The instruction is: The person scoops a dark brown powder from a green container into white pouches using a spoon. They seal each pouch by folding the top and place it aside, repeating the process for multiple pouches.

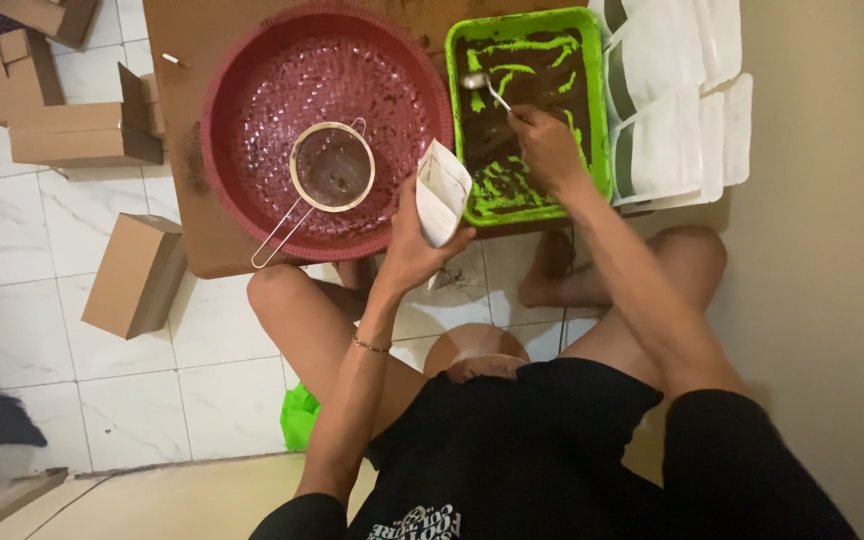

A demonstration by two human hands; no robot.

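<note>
My left hand (410,250) holds an open white paper pouch (442,192) upright beside the green tray (602,110). My right hand (548,148) grips a metal spoon (484,86) whose bowl rests over the dark brown powder spread in the tray. A round red basket (242,90) lies left of the tray, with a small metal sieve (332,166) resting inside it, handle pointing toward me. Both stand on a low brown board (182,60).
A stack of flat white pouches (667,100) lies right of the tray against the wall. Several cardboard boxes (132,275) sit on the white tiled floor at left. A roll of brown tape (475,352) and a green bag (299,415) lie near my folded legs.
</note>
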